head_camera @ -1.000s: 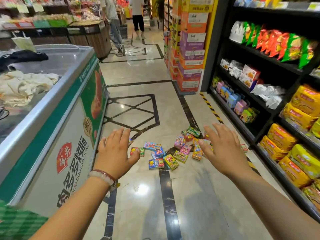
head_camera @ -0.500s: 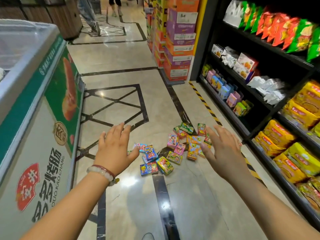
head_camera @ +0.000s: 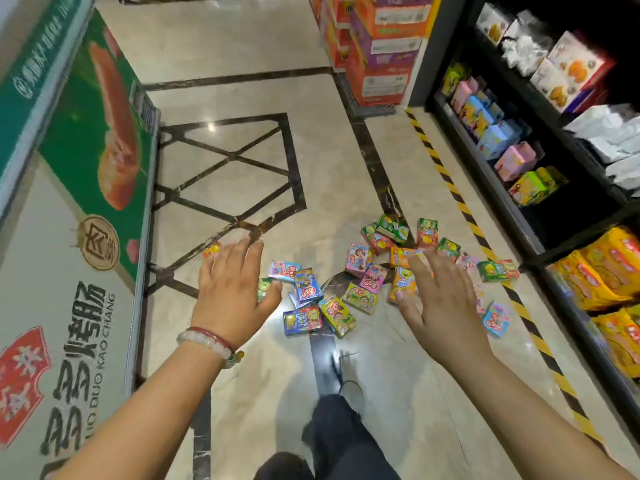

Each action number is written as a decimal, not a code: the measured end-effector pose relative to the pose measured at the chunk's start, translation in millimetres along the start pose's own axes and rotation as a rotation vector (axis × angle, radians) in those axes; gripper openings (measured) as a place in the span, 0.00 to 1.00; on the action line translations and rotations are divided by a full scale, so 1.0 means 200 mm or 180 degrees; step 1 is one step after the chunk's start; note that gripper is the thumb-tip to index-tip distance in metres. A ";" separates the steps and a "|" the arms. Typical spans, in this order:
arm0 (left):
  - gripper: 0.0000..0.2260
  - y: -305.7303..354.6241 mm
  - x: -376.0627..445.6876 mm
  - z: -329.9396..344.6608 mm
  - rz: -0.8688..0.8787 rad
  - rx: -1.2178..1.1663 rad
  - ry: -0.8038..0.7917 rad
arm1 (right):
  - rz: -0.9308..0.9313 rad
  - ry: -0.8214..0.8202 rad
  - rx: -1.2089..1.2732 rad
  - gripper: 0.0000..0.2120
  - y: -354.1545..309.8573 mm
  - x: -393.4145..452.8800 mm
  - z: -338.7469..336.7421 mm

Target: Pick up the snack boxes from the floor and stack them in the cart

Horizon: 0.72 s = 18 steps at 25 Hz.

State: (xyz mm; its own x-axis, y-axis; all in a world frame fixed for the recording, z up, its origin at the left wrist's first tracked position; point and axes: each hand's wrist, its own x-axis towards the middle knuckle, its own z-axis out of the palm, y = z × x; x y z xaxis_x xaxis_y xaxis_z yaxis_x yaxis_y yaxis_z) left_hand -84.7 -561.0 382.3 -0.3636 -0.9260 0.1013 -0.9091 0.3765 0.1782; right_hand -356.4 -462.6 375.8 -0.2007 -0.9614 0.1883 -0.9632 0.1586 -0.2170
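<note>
Several small colourful snack boxes (head_camera: 337, 315) lie scattered on the marble floor (head_camera: 263, 174) ahead of me, in blue, pink, green, orange and yellow. My left hand (head_camera: 232, 292) is stretched out above the left edge of the pile, fingers straight, holding nothing; a beaded bracelet sits on its wrist. My right hand (head_camera: 440, 306) reaches over the right side of the pile with spread fingers, also empty. Both hands hover above the boxes without touching them. No cart is in view.
A chest freezer (head_camera: 69, 202) with a green and white printed side stands along the left. Black shelves (head_camera: 540, 209) with boxed and bagged snacks line the right, edged by yellow-black floor tape (head_camera: 460, 202). Stacked cartons (head_camera: 384, 50) stand at the far end. My leg and shoe (head_camera: 346, 410) show below.
My view has tilted down and moved nearer the pile. Both hands stayed outstretched and empty, now closer above the boxes. My leg has come into view.
</note>
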 end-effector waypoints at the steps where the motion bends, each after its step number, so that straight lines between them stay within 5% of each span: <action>1: 0.30 -0.02 0.07 0.11 -0.0035 -0.0036 -0.0045 | -0.0025 -0.0057 0.0027 0.27 0.03 0.06 0.11; 7: 0.30 -0.22 0.35 0.99 -0.0010 -0.0173 -0.0149 | -0.0279 -0.0634 0.0170 0.27 0.19 0.20 1.08; 14: 0.29 -0.54 0.37 2.55 -0.0046 -0.0321 -0.0878 | -0.0339 -0.1149 0.0261 0.27 0.51 0.07 2.58; 18: 0.38 -0.70 0.39 3.24 -0.0145 -0.0359 -0.1343 | 0.0004 -0.2028 -0.0140 0.36 0.70 0.10 3.18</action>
State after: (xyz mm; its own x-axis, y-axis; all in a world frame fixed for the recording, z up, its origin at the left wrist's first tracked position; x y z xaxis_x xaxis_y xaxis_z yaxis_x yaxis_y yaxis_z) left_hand -117.1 -702.7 -268.7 -0.3960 -0.8630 -0.3137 -0.9069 0.3139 0.2812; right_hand -380.5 -602.6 -260.8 -0.0693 -0.9043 -0.4213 -0.9721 0.1560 -0.1749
